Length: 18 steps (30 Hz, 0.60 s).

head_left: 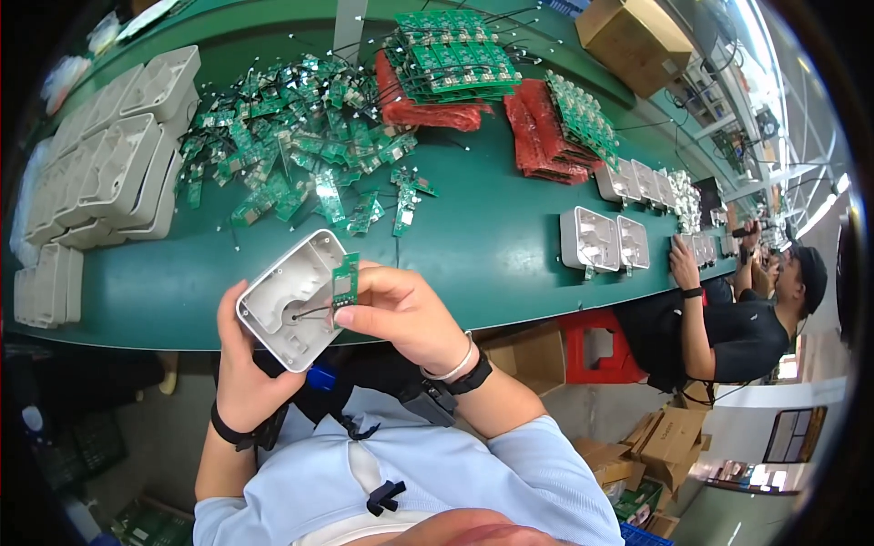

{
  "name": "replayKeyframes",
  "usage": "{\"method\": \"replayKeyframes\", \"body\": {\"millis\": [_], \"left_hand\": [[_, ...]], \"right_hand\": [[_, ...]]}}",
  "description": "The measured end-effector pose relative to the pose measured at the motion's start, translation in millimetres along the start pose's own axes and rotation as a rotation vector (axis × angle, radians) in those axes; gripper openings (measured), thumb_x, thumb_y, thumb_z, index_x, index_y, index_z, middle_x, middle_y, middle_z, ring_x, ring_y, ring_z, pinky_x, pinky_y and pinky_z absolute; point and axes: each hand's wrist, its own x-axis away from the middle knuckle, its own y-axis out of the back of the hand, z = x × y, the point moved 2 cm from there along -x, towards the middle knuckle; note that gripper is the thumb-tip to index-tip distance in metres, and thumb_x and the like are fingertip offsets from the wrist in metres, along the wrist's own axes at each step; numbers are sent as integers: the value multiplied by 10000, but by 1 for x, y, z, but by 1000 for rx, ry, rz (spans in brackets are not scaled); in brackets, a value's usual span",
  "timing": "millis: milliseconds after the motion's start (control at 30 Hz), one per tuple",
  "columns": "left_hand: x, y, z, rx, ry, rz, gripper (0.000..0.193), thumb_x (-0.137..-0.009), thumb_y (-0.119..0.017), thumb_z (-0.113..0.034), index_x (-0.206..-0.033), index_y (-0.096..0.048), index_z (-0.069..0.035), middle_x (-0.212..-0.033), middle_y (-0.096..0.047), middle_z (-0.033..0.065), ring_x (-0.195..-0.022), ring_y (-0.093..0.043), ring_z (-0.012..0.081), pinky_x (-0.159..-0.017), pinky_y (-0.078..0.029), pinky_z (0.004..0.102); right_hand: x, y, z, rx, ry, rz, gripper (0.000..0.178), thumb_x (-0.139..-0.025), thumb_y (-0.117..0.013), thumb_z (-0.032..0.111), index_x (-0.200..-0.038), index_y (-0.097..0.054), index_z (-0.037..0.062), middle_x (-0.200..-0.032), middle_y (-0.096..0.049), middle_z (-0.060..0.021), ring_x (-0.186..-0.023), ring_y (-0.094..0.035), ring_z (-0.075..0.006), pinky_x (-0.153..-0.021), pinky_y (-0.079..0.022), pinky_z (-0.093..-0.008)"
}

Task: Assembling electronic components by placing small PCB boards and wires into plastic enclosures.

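My left hand (248,378) is wrapped round the left side of a light grey plastic housing (284,278), tilted with its hollow side up at the table's front edge. Between thumb and fingers, my right hand (401,314) pinches a small green circuit board (345,280) at the housing's right rim. A dark wire runs from the board into the housing, toward a small hole in its floor. Beyond the housing lies a loose heap of similar small boards (328,196) with black wires.
Stacked grey housings (118,173) stand at the left. Board panels (451,59) lie on red wrapping (437,114) at the back, with another stack (583,118) to their right. Several housings (592,238) line the right side, where a co-worker (728,337) sits. A red stool (596,350) stands below the table.
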Motion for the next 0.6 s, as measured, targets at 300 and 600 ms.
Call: {"method": "replayKeyframes", "body": {"millis": [300,600], "left_hand": [[1,-5,-5,-190,-112,-16,1095,-737,-839,-10,-1629,-205,-13,-1442,-541,223,-1327,-603,324,-1123,-481,419],[9,-6,-6,-161,-130,68,1113,-780,-838,23,-1657,-155,-42,-1512,-500,194,-1400,-562,296,-1180,-449,439]], "right_hand": [[7,-6,4,252,-38,-37,222,-904,-823,-26,-1111,-747,3,-1168,-692,-51,-1057,-701,-144,-916,-565,-306],[15,-6,3,576,60,79,238,-840,-828,-16,-1056,-731,13,-1054,-753,-63,-968,-721,-149,-880,-571,-305]]}}
